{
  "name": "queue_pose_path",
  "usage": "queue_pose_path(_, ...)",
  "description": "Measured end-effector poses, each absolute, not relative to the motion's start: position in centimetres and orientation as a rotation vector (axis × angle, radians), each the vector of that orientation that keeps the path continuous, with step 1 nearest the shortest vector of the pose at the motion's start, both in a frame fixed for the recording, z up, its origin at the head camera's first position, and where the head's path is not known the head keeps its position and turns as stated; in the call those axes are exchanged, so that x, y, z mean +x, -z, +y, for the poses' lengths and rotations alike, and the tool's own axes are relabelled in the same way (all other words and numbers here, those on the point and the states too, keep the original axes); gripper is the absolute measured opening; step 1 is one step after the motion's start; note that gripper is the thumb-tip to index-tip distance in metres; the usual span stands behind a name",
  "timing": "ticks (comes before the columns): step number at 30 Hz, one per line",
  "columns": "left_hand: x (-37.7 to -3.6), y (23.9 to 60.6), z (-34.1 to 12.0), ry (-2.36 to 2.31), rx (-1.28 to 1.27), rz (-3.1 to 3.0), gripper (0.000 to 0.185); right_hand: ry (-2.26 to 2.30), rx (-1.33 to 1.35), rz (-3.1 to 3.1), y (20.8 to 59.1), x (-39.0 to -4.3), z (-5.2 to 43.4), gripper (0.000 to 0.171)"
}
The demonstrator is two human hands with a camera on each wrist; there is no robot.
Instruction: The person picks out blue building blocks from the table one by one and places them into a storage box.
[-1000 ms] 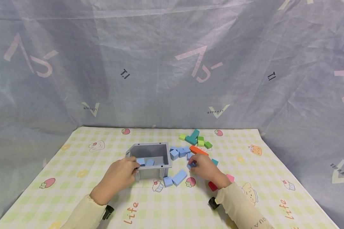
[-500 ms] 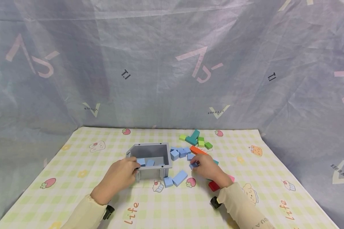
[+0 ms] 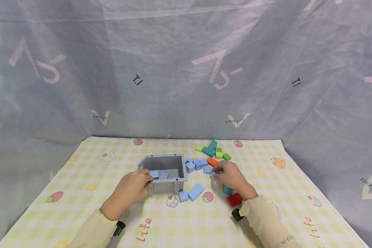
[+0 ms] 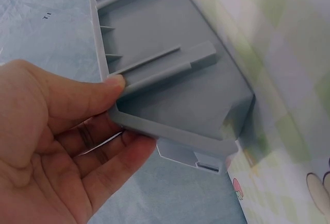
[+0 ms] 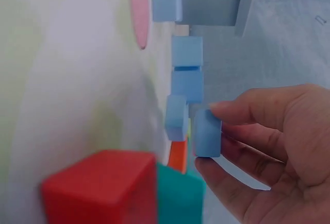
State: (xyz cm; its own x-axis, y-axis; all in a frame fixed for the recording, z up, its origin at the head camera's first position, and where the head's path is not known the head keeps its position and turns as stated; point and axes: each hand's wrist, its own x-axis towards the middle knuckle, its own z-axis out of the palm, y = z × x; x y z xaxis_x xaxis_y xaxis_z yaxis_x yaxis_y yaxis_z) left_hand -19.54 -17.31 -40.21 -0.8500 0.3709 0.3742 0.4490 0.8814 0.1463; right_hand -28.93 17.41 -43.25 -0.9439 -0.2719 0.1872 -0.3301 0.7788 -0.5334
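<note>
My left hand [image 3: 131, 187] grips the front left rim of a grey plastic bin [image 3: 165, 187]; the left wrist view has the thumb pressed on the bin's outer wall [image 4: 154, 33] and fingers curled over the edge. Two light blue blocks [image 3: 154, 175] show inside the bin. My right hand [image 3: 234, 177] pinches a light blue block [image 5: 208, 134] between thumb and fingers. In the right wrist view that block is close beside another light blue block [image 5: 176, 117]; whether they touch I cannot tell.
Several blue blocks [image 3: 190, 167] cluster right of the bin. A long blue block [image 3: 196, 192] and a blue cube [image 3: 183, 196] lie in front. Teal [image 3: 208, 152], green [image 3: 226, 156] and orange blocks [image 3: 212, 161] lie behind; red [image 3: 234, 199] and teal ones lie near my right forearm.
My right hand has moved right and slightly away from me with the pinched blue block. A teal block under the wrist now shows. The left hand keeps its grip on the bin.
</note>
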Motion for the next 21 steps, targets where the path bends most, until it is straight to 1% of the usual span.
queue_pose_path(6, -19.7, 40.3, -17.3, 0.353, -0.585, -2.734, 0.011, -0.911, 0.608, -2.753, 41.6, -28.7, 16.4, 0.016)
queue_pose_path(15, -19.7, 40.3, -17.3, 0.367, -0.578, -2.753, 0.01, -0.989, 0.78, -2.649, 38.0, -27.3, 12.1, 0.02)
queue_pose_path(21, -19.7, 40.2, -17.2, 0.358, -0.575, -2.761, 0.01, -1.033, 0.901, -2.627, 37.9, -27.0, 8.3, 0.02)
